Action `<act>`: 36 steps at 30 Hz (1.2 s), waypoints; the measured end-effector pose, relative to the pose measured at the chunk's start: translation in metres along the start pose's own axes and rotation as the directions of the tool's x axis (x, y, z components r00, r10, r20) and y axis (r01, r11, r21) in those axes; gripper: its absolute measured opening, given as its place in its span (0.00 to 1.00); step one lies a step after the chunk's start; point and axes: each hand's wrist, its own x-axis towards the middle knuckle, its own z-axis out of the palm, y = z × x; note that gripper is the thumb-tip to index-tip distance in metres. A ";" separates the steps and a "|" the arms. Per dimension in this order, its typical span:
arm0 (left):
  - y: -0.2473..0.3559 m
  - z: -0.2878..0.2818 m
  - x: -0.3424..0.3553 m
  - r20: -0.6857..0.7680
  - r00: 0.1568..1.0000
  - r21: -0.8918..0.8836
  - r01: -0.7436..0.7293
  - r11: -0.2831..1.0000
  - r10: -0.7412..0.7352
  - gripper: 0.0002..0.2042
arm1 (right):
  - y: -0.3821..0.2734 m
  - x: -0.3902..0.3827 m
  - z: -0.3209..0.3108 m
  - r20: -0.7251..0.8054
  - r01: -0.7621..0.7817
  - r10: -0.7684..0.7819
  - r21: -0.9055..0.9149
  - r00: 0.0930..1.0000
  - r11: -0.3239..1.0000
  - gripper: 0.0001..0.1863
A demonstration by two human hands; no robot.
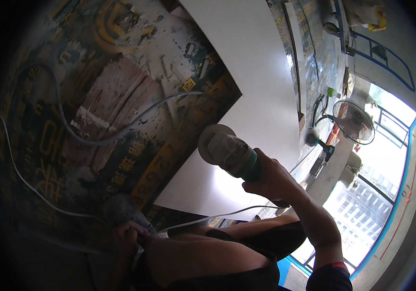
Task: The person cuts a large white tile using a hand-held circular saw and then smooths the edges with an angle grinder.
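My right hand (273,177) is wrapped round the green body of an angle grinder (231,154), whose round disc points to the upper left. The grinder is over the large white glossy slab (261,72), near its left edge; I cannot tell whether the disc touches it. A pale cord (227,212) runs from below my right hand toward my legs. Down at the lower left, beside my bent leg, my left hand (129,236) has its fingers curled closed. What it holds, if anything, is lost in shadow. Just above it is a greyish rounded shape (123,211), possibly my shoe.
Dusty printed floor covering (135,182) lies left of the slab, with a broken reddish-brown piece (116,102) and a looping grey hose or cable (96,142) on it. To the right stand a fan (353,121), a green power tool (321,144), a blue-framed trolley (382,56) and bright windows (363,208).
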 end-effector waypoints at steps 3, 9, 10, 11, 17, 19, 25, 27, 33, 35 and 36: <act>-0.001 0.001 -0.005 -0.050 0.996 0.267 -0.063 0.962 0.080 0.10 | 0.005 0.003 0.002 -0.037 0.021 -0.023 -0.031 0.999 0.999 0.29; -0.007 -0.006 -0.007 -0.043 0.994 0.075 0.100 0.992 -0.097 0.09 | 0.039 0.019 -0.021 -0.219 0.034 0.003 0.163 0.976 0.986 0.32; -0.003 -0.006 -0.006 -0.050 0.993 0.075 0.110 0.991 -0.106 0.09 | 0.037 0.018 -0.022 -0.207 0.016 0.021 0.177 0.978 0.984 0.32; 0.003 -0.003 -0.004 -0.009 0.993 0.056 0.116 0.992 -0.116 0.09 | 0.034 0.016 -0.023 -0.194 0.004 0.034 0.189 0.980 0.982 0.32; 0.015 0.004 0.005 0.067 0.996 0.041 0.049 0.998 -0.052 0.10 | -0.015 -0.016 0.008 -0.048 0.010 -0.014 -0.085 0.999 0.996 0.30; 0.005 -0.004 -0.003 0.034 0.999 0.089 0.039 0.995 -0.042 0.10 | -0.027 -0.015 0.029 0.109 0.051 -0.040 -0.094 0.993 0.994 0.29; 0.000 -0.008 -0.005 0.065 0.995 0.040 0.070 0.997 -0.073 0.10 | -0.042 -0.019 0.045 0.217 0.212 -0.177 -0.149 0.960 0.966 0.26; -0.005 -0.009 -0.004 0.075 0.996 0.062 -0.056 0.997 0.051 0.09 | -0.048 -0.024 0.033 0.158 0.096 -0.066 -0.192 0.985 0.977 0.29; 0.019 -0.007 -0.007 0.087 0.991 0.145 0.086 0.986 -0.099 0.08 | -0.051 -0.016 0.005 -0.019 -0.061 0.059 -0.142 0.998 0.988 0.31; 0.018 -0.004 -0.004 0.092 0.992 0.130 0.074 0.989 -0.086 0.08 | -0.055 -0.020 0.003 -0.026 -0.078 0.075 -0.177 0.997 0.981 0.31; 0.019 -0.004 -0.003 0.096 0.993 0.118 0.059 0.991 -0.070 0.08 | -0.056 -0.023 0.007 -0.020 -0.106 0.104 -0.219 0.994 0.970 0.31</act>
